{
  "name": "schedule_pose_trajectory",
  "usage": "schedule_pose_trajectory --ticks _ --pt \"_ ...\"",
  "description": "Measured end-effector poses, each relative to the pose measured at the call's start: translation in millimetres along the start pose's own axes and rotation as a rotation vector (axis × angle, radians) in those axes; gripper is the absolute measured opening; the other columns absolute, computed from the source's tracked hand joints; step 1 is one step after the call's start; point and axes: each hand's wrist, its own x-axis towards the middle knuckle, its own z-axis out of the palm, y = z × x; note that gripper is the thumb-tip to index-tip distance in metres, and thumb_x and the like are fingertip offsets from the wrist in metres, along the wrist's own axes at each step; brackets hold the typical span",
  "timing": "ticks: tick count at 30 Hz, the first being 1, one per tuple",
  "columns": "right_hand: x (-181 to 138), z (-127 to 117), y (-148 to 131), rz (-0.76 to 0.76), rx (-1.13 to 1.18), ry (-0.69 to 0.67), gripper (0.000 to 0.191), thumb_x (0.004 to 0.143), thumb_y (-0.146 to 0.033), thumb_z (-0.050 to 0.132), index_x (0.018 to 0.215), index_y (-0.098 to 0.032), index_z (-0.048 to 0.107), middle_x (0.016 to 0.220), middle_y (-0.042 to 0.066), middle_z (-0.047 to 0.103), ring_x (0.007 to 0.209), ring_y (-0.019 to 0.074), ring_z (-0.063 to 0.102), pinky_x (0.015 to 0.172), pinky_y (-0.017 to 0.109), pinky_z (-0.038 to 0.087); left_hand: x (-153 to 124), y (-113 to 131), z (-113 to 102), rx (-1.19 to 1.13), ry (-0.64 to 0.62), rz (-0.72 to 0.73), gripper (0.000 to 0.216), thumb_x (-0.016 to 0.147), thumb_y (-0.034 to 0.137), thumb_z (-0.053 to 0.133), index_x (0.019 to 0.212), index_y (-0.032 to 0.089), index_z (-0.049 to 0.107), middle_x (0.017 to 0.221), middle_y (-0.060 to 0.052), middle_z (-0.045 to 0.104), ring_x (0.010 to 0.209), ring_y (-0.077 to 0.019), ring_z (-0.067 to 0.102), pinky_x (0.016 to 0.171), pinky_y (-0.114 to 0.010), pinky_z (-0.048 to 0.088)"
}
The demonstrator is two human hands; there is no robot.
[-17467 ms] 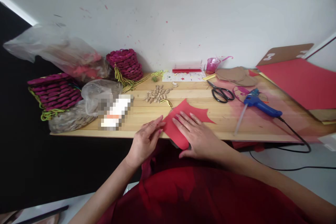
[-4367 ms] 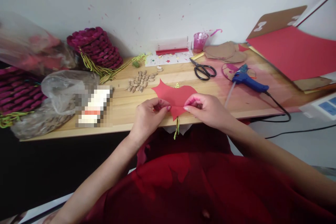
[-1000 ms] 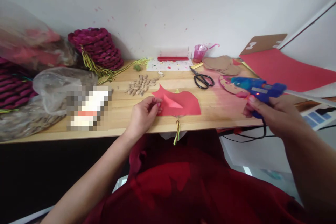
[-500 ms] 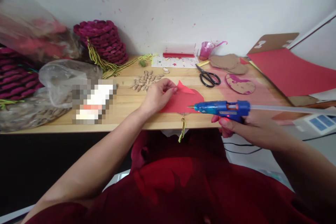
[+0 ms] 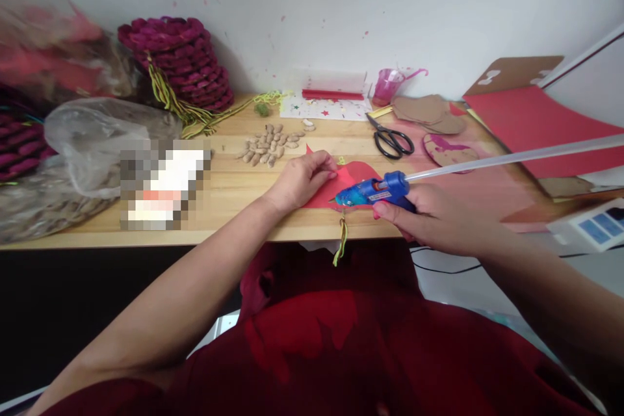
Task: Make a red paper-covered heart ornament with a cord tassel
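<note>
My right hand [image 5: 419,218] is wrapped round a blue hot glue gun [image 5: 370,192], from whose back a long clear glue stick [image 5: 487,159] runs off to the right. The gun's nozzle points left, down at the red paper [image 5: 363,171] by the table's front edge; whether it touches cannot be made out. My left hand [image 5: 305,179] pinches a part of this red paper between thumb and fingers and folds it up. Below the paper a yellow-green and dark yarn tassel [image 5: 342,240] hangs over the edge.
Peanuts [image 5: 270,145] lie in a pile behind my left hand. Black scissors [image 5: 392,141], cardboard pieces [image 5: 429,114] and a pink cup [image 5: 385,86] stand or lie back right. Purple woven baskets [image 5: 180,68] and a plastic bag [image 5: 97,136] fill the left. Red sheets [image 5: 550,133] are at right.
The glue gun has come left and its nozzle has dipped toward the red paper. My left hand has shifted slightly right, still pinching the paper.
</note>
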Motion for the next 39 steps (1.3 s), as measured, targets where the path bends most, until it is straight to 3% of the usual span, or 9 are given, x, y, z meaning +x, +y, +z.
schedule_pose_trajectory --ticks 7,24,31,39 --pt "2.7 -3.3 -3.8 -0.007 -0.011 0.003 0.056 0.091 -0.072 0.047 0.068 -0.021 0.055 0.06 0.0 0.058 0.056 0.0155 0.053 0.056 0.03 0.036 0.2 -3.2 1.0 -0.03 -0.008 0.01 0.003 0.09 0.019 0.062 0.087 0.018 0.062 0.077 0.001 0.067 0.069 -0.0118 0.058 0.069 -0.025 0.045" --pt "5.6 -9.4 -14.7 -0.078 -0.108 0.015 0.059 0.092 -0.073 0.042 0.065 -0.022 0.055 0.048 -0.003 0.044 0.048 0.0146 0.043 0.053 0.032 0.028 -0.7 -6.6 1.4 -0.017 -0.022 -0.004 0.008 0.091 0.025 0.059 0.09 0.019 0.063 0.08 -0.001 0.068 0.072 -0.0134 0.06 0.069 -0.026 0.047" --pt "6.5 -8.9 -16.0 -0.034 -0.125 -0.002 0.061 0.091 -0.075 0.041 0.062 -0.022 0.051 0.049 -0.002 0.044 0.049 0.0147 0.043 0.053 0.032 0.028 -1.2 -5.0 1.1 -0.013 -0.02 0.003 0.008 0.091 0.024 0.059 0.09 0.018 0.064 0.081 -0.003 0.069 0.073 -0.0136 0.06 0.069 -0.027 0.048" --pt "7.7 -8.6 -11.9 -0.081 -0.119 -0.007 0.06 0.092 -0.075 0.039 0.073 -0.022 0.06 0.052 -0.002 0.045 0.052 0.0157 0.045 0.057 0.032 0.03 -1.0 -2.3 0.4 -0.003 -0.022 -0.02 0.007 0.09 0.023 0.06 0.089 0.017 0.064 0.082 -0.003 0.069 0.072 -0.0131 0.059 0.068 -0.026 0.047"
